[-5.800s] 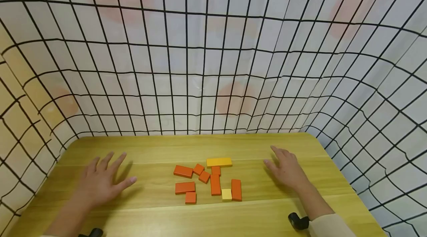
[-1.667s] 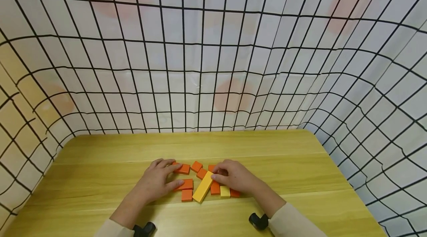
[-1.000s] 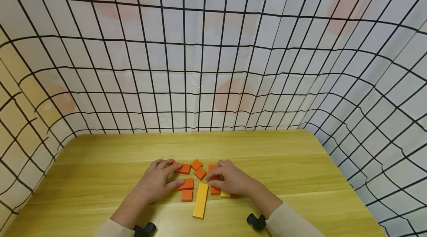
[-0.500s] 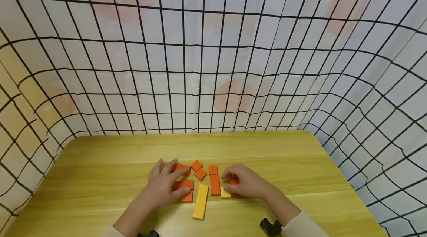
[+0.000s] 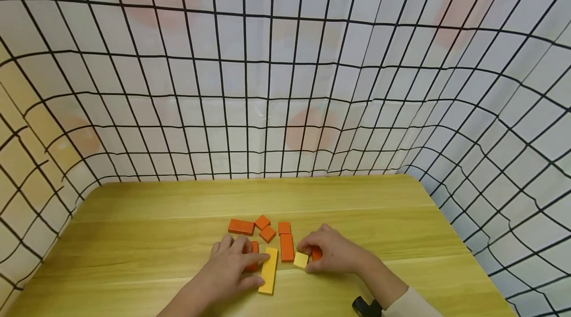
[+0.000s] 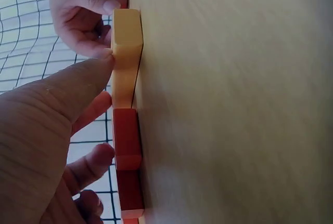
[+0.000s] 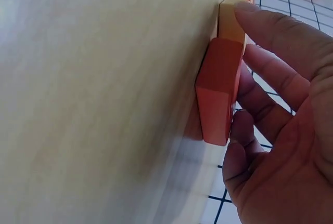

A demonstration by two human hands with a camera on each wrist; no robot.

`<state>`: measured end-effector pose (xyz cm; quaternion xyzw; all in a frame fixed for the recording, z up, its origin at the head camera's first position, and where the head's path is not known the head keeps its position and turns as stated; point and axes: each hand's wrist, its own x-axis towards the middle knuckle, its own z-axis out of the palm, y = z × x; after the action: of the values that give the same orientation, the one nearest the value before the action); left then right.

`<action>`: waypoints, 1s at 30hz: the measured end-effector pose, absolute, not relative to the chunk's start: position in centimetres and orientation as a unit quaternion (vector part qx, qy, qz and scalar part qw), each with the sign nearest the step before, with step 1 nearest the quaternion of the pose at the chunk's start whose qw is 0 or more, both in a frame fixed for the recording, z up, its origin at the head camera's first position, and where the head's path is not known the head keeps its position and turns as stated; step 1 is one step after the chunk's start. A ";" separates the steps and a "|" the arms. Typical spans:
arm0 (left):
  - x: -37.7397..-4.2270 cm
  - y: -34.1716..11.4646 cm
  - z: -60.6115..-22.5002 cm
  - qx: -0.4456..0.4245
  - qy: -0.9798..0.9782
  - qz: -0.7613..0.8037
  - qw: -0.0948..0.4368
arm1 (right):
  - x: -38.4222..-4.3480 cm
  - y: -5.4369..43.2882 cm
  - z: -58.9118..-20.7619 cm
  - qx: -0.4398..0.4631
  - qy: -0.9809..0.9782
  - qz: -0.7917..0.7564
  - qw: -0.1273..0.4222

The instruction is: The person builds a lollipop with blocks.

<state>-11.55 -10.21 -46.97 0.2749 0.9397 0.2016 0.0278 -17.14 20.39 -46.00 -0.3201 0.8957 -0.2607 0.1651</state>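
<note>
In the head view my left hand (image 5: 229, 270) reaches over the long yellow block (image 5: 269, 272), thumb and index fingertips touching its upper face; nothing is wrapped around it. Partly covered by that hand is an orange block (image 5: 254, 252); the small orange square previously beside it is hidden. My right hand (image 5: 336, 252) pinches the small yellow square block (image 5: 301, 260) between thumb and index finger. Under the right palm shows part of an orange block (image 5: 316, 253). The right wrist view has the thumb on the yellow square block (image 7: 230, 21), beyond the nearer orange block (image 7: 221, 70).
Between the hands stand an upright orange block (image 5: 287, 247) and a small orange square (image 5: 284, 228). Farther left lie an orange block (image 5: 241, 227) and two small orange squares, one at the back (image 5: 262, 222). Black netting (image 5: 250, 124) rises behind the wooden table (image 5: 178, 203).
My right hand first moved the long yellow block to the front and let go, then took hold of the yellow square, now slightly turned. My left hand shifted from the orange blocks to the long yellow one.
</note>
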 end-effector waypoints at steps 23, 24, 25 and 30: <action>-11.3 -9.6 -47.6 0.257 0.922 0.280 0.069 | -16.6 20.3 -45.7 -0.310 0.897 -0.257 0.181; -11.2 -9.5 -47.6 0.252 0.922 0.286 0.072 | -16.6 20.4 -45.7 -0.310 0.896 -0.260 0.181; -11.1 -9.5 -47.5 0.246 0.922 0.290 0.074 | -16.6 20.4 -45.7 -0.309 0.895 -0.264 0.182; -10.9 -9.5 -47.7 0.236 0.926 0.288 0.065 | -16.6 20.3 -45.3 -0.302 0.878 -0.311 0.203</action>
<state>-10.89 -9.51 -47.67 0.2360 0.9259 0.2877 0.0652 -16.64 20.27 -45.29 -0.3017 0.8782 -0.3106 0.2030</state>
